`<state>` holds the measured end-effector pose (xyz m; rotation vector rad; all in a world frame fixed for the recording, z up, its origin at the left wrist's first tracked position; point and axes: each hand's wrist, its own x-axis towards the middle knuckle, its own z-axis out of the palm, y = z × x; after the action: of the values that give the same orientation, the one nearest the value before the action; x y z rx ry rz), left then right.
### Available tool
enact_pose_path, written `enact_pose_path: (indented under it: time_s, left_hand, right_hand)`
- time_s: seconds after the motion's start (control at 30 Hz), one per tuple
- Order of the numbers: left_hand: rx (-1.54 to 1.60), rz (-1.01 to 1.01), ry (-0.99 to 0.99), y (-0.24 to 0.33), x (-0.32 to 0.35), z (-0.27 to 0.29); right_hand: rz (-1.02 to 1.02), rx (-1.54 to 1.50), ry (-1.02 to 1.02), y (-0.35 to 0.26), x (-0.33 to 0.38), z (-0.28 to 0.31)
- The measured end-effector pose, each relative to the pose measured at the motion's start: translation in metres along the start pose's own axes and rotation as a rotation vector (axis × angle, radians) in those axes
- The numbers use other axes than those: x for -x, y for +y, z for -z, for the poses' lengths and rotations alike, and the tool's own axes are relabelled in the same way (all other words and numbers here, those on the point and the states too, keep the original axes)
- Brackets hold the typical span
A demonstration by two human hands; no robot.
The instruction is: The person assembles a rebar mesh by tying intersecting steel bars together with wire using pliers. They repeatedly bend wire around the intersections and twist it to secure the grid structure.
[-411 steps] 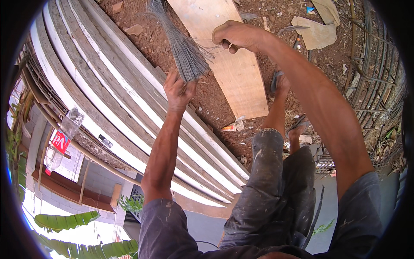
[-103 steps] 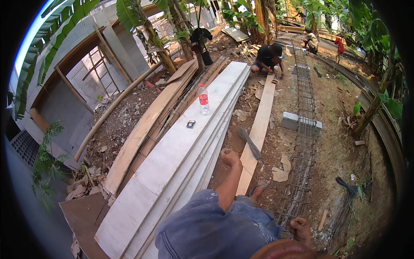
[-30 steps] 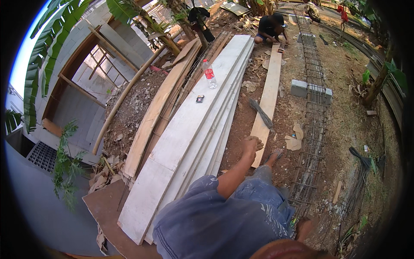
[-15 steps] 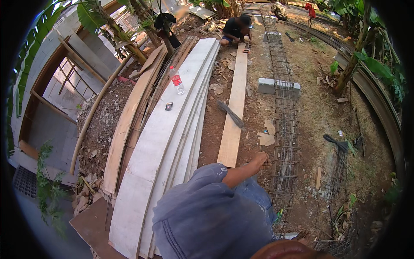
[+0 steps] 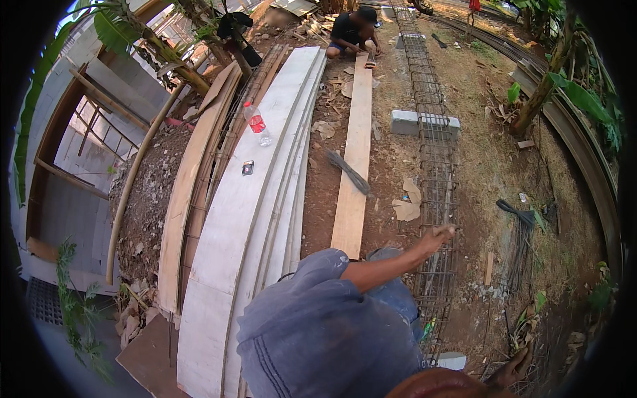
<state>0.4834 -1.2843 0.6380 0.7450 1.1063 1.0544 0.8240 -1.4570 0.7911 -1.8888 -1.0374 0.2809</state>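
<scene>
A long rebar cage point(image 5: 439, 179) of rods and square ties runs away from me along the ground. My left hand point(image 5: 439, 236) is over it with curled fingers; what they hold, if anything, is too small to make out. Low at the right, my right hand point(image 5: 512, 371) is beside the cage, fingers stretched toward the ground near thin wires. Part of it is hidden by my arm. A bundle of dark tie wire point(image 5: 524, 215) lies on the soil to the right of the cage.
Grey concrete blocks point(image 5: 405, 122) support the cage. Left of it lie a wooden plank point(image 5: 352, 159) with a wire bundle point(image 5: 348, 174) across it, and stacked white boards point(image 5: 239, 219) bearing a plastic bottle point(image 5: 257, 124) and a small box point(image 5: 248, 167). A person point(image 5: 352, 33) crouches at the plank's far end.
My left hand has moved right, from the cage's left side to above it. My right hand has swung outward to the right, away from the cage's near end. The view has shifted slightly.
</scene>
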Motion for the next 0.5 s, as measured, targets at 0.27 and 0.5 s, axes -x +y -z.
enact_pose_path:
  time_s: [0.27, 0.5]
  left_hand:
    - [0.544, 0.021, 0.107, 0.073, -0.091, -0.028]
    - [0.551, 0.078, 0.296, 0.133, -0.146, -0.01]
  right_hand:
    - [-0.161, 0.024, -0.762, -0.053, 0.079, -0.138]
    - [-0.473, -0.233, -0.804, -0.099, 0.083, -0.146]
